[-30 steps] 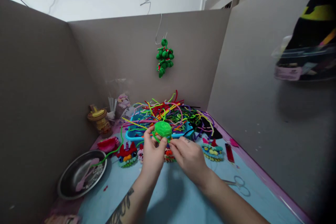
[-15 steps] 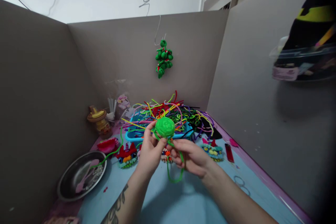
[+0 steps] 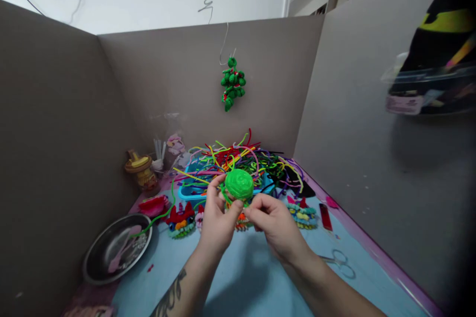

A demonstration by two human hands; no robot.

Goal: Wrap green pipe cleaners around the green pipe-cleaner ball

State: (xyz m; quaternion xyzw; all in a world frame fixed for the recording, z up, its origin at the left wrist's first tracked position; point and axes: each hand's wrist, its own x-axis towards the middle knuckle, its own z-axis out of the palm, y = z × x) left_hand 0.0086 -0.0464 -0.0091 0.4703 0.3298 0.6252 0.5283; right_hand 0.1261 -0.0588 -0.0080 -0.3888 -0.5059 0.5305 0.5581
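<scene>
A bright green rounded coil of pipe cleaner [image 3: 239,184] is held up over the middle of the table. My left hand [image 3: 219,218] is closed around its left and lower side, with the thumb beneath the coil. Just below and to the right of it, my right hand [image 3: 270,220] is closed in a pinch on a green pipe cleaner strand by the coil's lower edge; its fingertips hide most of that strand. Behind the hands, a blue tray [image 3: 189,193] overflows with loose pipe cleaners in many colours.
Left stands a metal bowl [image 3: 89,272] with a pink tool and small pale bits. Scissors [image 3: 340,260] lie beside my right forearm. Colourful pipe cleaner figures [image 3: 181,220] [image 3: 303,214] sit on both sides. A green ornament [image 3: 232,81] hangs on the back partition [image 3: 167,74].
The green coil has shifted slightly right and down with my left hand. My right fingers have drawn into a tighter pinch, and the green loop that hung below them no longer shows.
</scene>
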